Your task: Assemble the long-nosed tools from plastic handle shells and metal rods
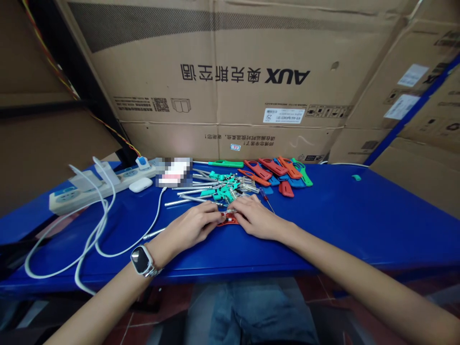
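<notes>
An orange utility-lighter casing half (230, 220) lies on the table between my hands, its inner side up with small dark and white parts in it. My left hand (196, 223) is closed on its left end, fingertips pinched. A metal lighter tube (154, 234) sticks out to the left from under that hand. From the right, my right hand (257, 218) bends over the casing, its fingers closed around a small clear part (232, 211) at the upper edge. The fingers partly cover this part. Just behind the hands is a pile of metal tubes with teal lighter parts (224, 193).
Red, orange, blue and green casings (275, 168) are heaped at the back right. A purple-handled screwdriver (264, 195) lies beside my right hand. On the left are a power strip (108, 184), white cables (102, 225) and a white earbud case (140, 185). Cardboard (230, 43) stands behind the blue table (359, 220).
</notes>
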`<state>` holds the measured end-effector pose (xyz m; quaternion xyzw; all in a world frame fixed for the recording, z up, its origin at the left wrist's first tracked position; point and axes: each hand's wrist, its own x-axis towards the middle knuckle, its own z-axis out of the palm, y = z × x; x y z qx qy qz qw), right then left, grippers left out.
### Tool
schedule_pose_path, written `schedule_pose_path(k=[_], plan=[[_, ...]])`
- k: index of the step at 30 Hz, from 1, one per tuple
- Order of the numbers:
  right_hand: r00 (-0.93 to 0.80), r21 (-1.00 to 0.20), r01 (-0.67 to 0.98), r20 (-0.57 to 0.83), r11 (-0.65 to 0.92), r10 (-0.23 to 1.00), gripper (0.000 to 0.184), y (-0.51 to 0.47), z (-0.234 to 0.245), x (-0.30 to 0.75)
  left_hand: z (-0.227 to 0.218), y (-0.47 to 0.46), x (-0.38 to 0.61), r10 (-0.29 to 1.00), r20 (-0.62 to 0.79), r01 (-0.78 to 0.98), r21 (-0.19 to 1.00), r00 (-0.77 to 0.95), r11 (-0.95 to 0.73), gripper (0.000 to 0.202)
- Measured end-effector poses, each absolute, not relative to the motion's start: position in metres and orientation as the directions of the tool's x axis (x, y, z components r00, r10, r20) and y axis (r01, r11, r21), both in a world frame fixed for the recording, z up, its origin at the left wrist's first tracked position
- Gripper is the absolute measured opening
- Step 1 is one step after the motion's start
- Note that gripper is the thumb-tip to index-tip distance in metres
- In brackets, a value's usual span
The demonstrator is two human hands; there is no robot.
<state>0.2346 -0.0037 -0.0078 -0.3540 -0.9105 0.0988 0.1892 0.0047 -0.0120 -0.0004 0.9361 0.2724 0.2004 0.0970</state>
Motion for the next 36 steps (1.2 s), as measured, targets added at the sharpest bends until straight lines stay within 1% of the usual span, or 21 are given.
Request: schedule_pose_path(k=[9, 16, 21, 26, 29, 32, 34, 36], plan=[[-0.676, -0.289, 0.626, 0.263, 0.725, 0.688, 0.016, -0.006, -0.006, 0.234, -0.002, -0.011, 0.003, 0.562, 0.295, 0.465, 0.341, 0.772, -0.817, 0.022], [-0.680, -0.281, 0.623, 0.268, 0.730, 0.683, 0.016, -0.004, -0.008, 0.234, -0.002, -0.009, 0.004, 0.541, 0.318, 0.413, 0.390, 0.778, -0.823, 0.021], [-0.690, -0.268, 0.627, 0.245, 0.731, 0.681, 0.016, -0.005, -0.006, 0.231, -0.003, -0.009, 0.010, 0.574, 0.287, 0.456, 0.387, 0.766, -0.802, 0.025], [-0.700, -0.266, 0.631, 0.210, 0.729, 0.683, 0.017, -0.006, -0.003, 0.229, 0.000, -0.015, 0.011, 0.559, 0.295, 0.454, 0.356, 0.775, -0.817, 0.027], [-0.697, -0.315, 0.611, 0.220, 0.726, 0.682, 0.023, -0.006, 0.000, 0.231, 0.003, -0.021, 0.010, 0.544, 0.293, 0.458, 0.315, 0.786, -0.832, 0.029], [-0.669, -0.363, 0.620, 0.218, 0.695, 0.711, 0.030, -0.007, 0.005, 0.236, 0.004, -0.025, 0.010, 0.555, 0.284, 0.479, 0.296, 0.782, -0.827, 0.028], [-0.635, -0.367, 0.639, 0.244, 0.676, 0.733, 0.032, -0.010, 0.007, 0.241, 0.004, -0.026, 0.011, 0.557, 0.288, 0.483, 0.292, 0.779, -0.826, 0.028], [-0.615, -0.349, 0.649, 0.282, 0.676, 0.736, 0.028, -0.014, 0.008, 0.246, 0.004, -0.027, 0.013, 0.553, 0.293, 0.480, 0.287, 0.780, -0.829, 0.028]])
